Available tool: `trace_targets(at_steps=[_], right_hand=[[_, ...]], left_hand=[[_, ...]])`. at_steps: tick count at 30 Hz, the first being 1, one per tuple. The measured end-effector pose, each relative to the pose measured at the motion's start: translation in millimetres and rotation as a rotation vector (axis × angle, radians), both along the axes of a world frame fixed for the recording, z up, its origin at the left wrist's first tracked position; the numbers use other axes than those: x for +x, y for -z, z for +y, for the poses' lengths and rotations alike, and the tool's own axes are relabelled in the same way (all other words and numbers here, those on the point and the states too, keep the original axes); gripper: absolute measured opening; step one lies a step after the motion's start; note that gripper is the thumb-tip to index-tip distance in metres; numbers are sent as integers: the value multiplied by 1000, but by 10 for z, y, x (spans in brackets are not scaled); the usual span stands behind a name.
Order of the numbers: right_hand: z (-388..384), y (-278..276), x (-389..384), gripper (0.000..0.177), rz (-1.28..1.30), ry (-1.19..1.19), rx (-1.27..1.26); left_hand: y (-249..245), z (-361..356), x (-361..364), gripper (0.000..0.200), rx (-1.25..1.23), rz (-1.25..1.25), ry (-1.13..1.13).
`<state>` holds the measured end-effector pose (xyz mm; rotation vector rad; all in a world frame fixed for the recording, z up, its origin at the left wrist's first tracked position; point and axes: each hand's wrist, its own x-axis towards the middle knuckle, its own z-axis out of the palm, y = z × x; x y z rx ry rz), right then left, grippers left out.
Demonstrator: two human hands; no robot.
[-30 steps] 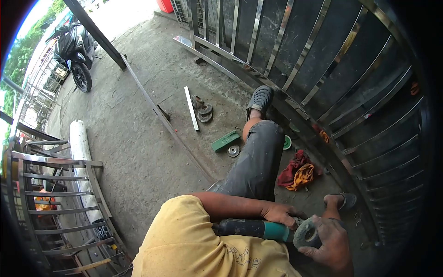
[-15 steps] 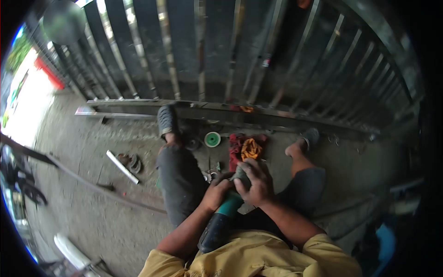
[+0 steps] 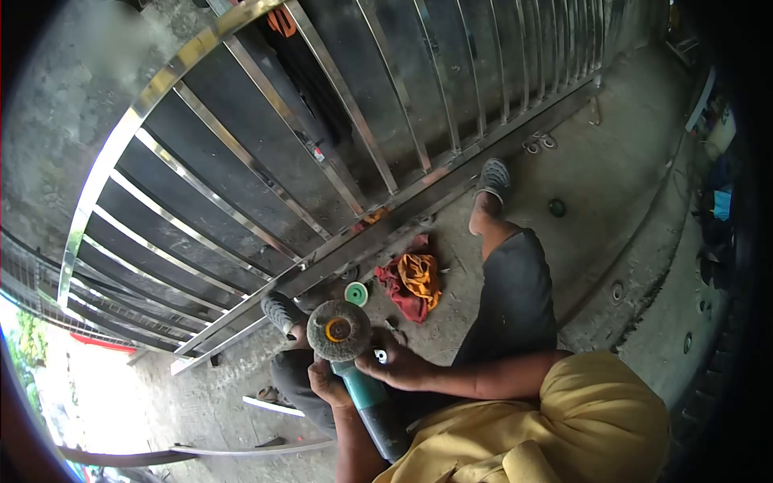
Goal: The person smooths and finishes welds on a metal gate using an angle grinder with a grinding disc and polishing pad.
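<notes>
An angle grinder [image 3: 372, 410] with a teal and black body rests against my lap, its head pointing away from me. On its head sits a round, grey, fuzzy-looking disc [image 3: 338, 331] with an orange-yellow centre, facing up. My left hand [image 3: 328, 385] is closed around the left side of the grinder just below the disc. From the other side, my right hand [image 3: 400, 368] grips the head, close to the disc's lower right edge. A small bright spot shows by the right fingers; I cannot make out what it is. Some fingers are hidden beneath the tool.
A barred metal gate panel [image 3: 306, 217] stands beyond my feet. Red cloth [image 3: 407, 306] and orange cloth [image 3: 420, 278] lie on the concrete beside a green and white round spool [image 3: 356, 294]. A white strip [image 3: 274, 406] is at the left, near a long bar [image 3: 250, 450].
My view has swung to the right. The grinder has turned so its disc faces up in plain sight; my right hand has moved from over the head to its side.
</notes>
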<state>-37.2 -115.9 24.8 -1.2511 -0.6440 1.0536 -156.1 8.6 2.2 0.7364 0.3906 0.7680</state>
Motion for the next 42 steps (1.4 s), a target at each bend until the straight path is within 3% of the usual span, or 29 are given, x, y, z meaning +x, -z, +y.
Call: trace_targets(at_steps=[2, 3, 4, 6, 7, 8, 9, 12, 15, 16, 17, 20, 22, 23, 24, 25, 26, 28, 30, 32, 34, 36, 42], right_hand=[[-48, 25, -136, 92, -33, 12, 164], [-25, -85, -86, 79, -24, 59, 162], [-12, -155, -7, 74, 148, 13, 184], [-32, -235, 150, 66, 495, -84, 225], [-33, -172, 230, 58, 602, -76, 229], [-40, -184, 349, 54, 548, -54, 254], [-42, -142, 428, 51, 544, -14, 265], [-85, -218, 710, 46, 462, 68, 381], [-168, -301, 916, 46, 451, 142, 405], [-128, -209, 979, 51, 296, 244, 394], [-97, -142, 1028, 57, 300, 269, 404], [-50, 98, 1127, 74, 227, 472, 416], [-20, 348, 1177, 80, -119, 677, 267], [-130, 238, 1159, 84, -164, 745, 129], [-22, 326, 1186, 90, -191, 803, 271], [-22, 441, 1143, 91, -270, 827, 65], [-93, 334, 1165, 90, -222, 823, 56], [-219, 175, 1242, 84, -48, 746, 145], [-290, 235, 1361, 72, 156, 548, 245], [-264, 358, 1406, 57, 405, 314, 342], [-187, 473, 1330, 57, 395, 430, 317], [-142, 484, 1295, 57, 346, 549, 266], [-101, 398, 1256, 58, 283, 693, 47]], left_hand=[[-218, -1, 178, 49, -6, -49, 6], [-388, -29, 361, 54, 90, 34, -23], [-513, -57, 483, 49, 119, 43, -37], [-540, 129, 654, 40, 1064, 561, -125], [-648, 135, 783, 38, 966, 529, -40], [-929, 68, 988, 37, 864, 501, 45], [-812, 223, 1078, 41, 782, 505, 159], [-368, 623, 1346, 46, 793, 950, 184], [67, 726, 1440, 48, 1083, 1130, 143], [149, 677, 1439, 52, 1055, 1156, 157], [235, 624, 1418, 57, 987, 1157, 206], [-9, 321, 1309, 79, 313, 845, 650], [-260, -128, 1328, 84, 418, 585, 800], [-395, -357, 1312, 87, 451, 446, 868], [-237, -575, 1341, 80, 709, 470, 700], [-107, -585, 1321, 72, 696, 559, 726], [-50, -552, 1289, 64, 679, 652, 744], [-104, -604, 1299, 52, 489, 576, 748], [-123, -523, 1235, 58, 174, 435, 939], [-227, -486, 1175, 59, 152, 475, 975], [-86, -434, 1140, 59, 131, 562, 967], [190, -479, 1138, 53, 260, 653, 803], [196, -601, 1164, 45, 29, 567, 763]])
